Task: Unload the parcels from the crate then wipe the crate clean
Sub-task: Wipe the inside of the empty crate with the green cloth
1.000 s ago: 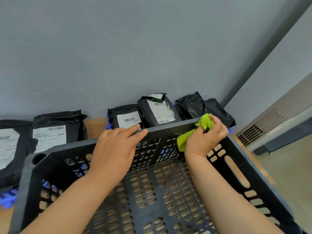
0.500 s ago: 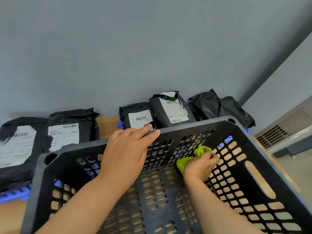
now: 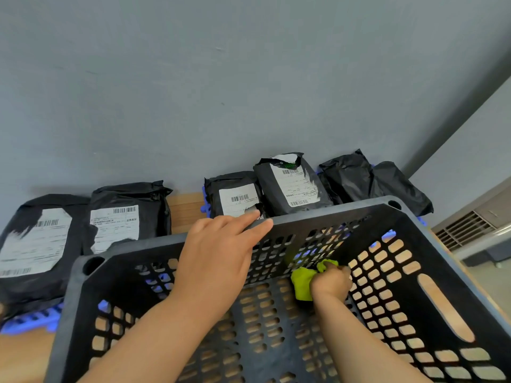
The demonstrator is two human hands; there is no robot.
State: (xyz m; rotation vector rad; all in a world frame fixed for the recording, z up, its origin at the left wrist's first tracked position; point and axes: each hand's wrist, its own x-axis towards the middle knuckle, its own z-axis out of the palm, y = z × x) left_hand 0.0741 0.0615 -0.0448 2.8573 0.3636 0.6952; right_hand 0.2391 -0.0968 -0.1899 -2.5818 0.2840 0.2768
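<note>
1. A dark grey slotted plastic crate (image 3: 177, 241) fills the foreground, sitting on a wooden table (image 3: 25, 355), its floor and walls pierced with rows of openings and holding no parcels.
2. Deep inside the crate, the right hand (image 3: 330, 281) is clenched around a bunched lime-green cloth (image 3: 301, 281), pressing it against the bottom near the far right corner, where floor meets wall.
3. The left hand (image 3: 218, 255) lies palm-down over the crate's far rim, fingers (image 3: 260, 225) together and stretched flat along the top edge; it rests there rather than closing around anything.
4. Beyond the rim, black plastic parcels line the foot of a grey wall (image 3: 193, 92). Two with white barcode labels lie flat at the left (image 3: 36, 244) (image 3: 127, 214), over a blue plastic grid (image 3: 30, 319).
5. Further right, two more labelled parcels (image 3: 235, 194) (image 3: 290, 183) lean against the wall, the taller one torn open at its top, and an unlabelled black bundle (image 3: 367, 181) sits beside them in the corner.
6. At the far right edge, a louvred vent (image 3: 464, 228) shows at floor level.
</note>
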